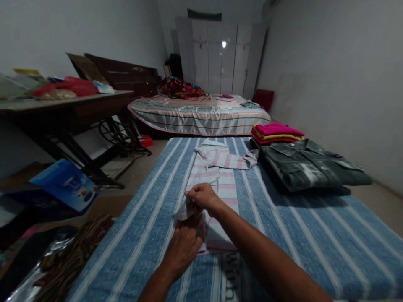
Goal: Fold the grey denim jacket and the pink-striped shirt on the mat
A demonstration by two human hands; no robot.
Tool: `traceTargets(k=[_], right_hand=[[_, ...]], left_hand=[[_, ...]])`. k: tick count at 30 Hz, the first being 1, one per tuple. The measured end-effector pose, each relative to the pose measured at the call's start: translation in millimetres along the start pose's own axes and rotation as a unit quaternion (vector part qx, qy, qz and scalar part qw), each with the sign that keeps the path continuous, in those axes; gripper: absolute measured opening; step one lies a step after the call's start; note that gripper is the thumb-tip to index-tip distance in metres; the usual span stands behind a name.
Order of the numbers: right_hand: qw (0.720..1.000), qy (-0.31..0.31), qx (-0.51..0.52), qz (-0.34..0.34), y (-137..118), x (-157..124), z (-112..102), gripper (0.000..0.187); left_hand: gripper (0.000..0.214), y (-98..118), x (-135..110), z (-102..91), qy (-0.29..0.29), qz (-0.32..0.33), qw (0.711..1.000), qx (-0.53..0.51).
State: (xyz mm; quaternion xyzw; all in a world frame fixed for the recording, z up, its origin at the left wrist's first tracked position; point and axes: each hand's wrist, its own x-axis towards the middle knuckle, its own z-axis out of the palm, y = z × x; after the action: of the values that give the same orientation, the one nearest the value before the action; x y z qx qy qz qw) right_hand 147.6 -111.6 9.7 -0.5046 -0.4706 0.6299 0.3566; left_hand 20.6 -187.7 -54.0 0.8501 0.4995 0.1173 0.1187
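A white shirt with pink stripes (228,178) lies on a blue and white striped cloth (151,201), collar at the far end. One sleeve stretches out to the right; the body is partly folded over. Near the shirt's left edge, my right hand (203,197) is closed in a pinch on the shirt's fabric, which looks like a sleeve end. Just below it, my left hand (185,243) is closed around the same bunched fabric, its fingertips partly hidden. The fabric between the hands is blurred.
Folded dark green garments (311,163) are stacked at the right, beside folded pink, yellow and red cloths (277,132). A sewing-machine table (63,100) stands at the left, above a blue box (66,184). Behind are a bed (201,117) and a wardrobe (217,58).
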Motion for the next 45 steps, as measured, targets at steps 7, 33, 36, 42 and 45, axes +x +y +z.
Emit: traceTargets(k=[7,33,36,42,45], right_hand=[[0.999,0.031,-0.018,-0.012,20,-3,16,0.03],[0.993,0.108,0.021,0.04,102,-101,-74,0.045],[0.991,0.121,0.048,0.017,98,-106,-73,0.043],[0.979,0.12,0.159,0.04,97,-112,-72,0.041],[0.98,0.104,0.161,0.056,99,-113,-69,0.041]], left_hand=[[0.037,2,2,-2.6,0.0,-0.015,0.999,-0.035],[0.043,-7,-14,3.0,0.059,0.034,0.995,-0.076],[0.039,-10,-20,5.4,0.085,0.046,0.993,-0.063],[0.039,0,-27,4.8,0.049,0.062,0.997,0.023],[0.038,4,-28,2.6,0.031,0.06,0.997,0.047]])
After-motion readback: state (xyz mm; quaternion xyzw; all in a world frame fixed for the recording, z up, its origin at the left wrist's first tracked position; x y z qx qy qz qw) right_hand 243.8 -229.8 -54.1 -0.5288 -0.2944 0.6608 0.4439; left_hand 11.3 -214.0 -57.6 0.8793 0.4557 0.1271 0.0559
